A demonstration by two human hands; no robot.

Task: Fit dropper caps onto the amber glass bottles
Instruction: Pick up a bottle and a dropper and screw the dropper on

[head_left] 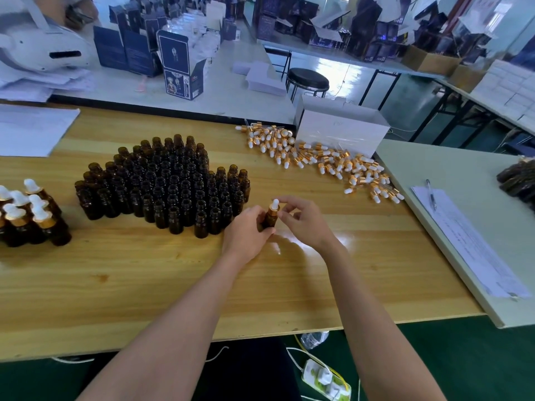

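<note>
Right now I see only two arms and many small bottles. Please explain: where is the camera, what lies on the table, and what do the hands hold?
There is no machine: a person wears one camera on the head, looking down at two bare hands. On the wooden table stand many open amber bottles, with capped bottles at the far left and a pile of loose dropper caps beside a white box. The left hand holds one bottle; the right hand pinches the white-and-gold cap sitting on its neck.

A white box (pixel 341 131) stands at the far edge of the wooden table (pixel 144 285). A pen (pixel 430 193) lies on paper sheets (pixel 469 244) on the adjoining pale table (pixel 451 166). A black stool (pixel 308 79) stands beyond; a power strip (pixel 321 380) lies on the floor (pixel 463 357).
</note>
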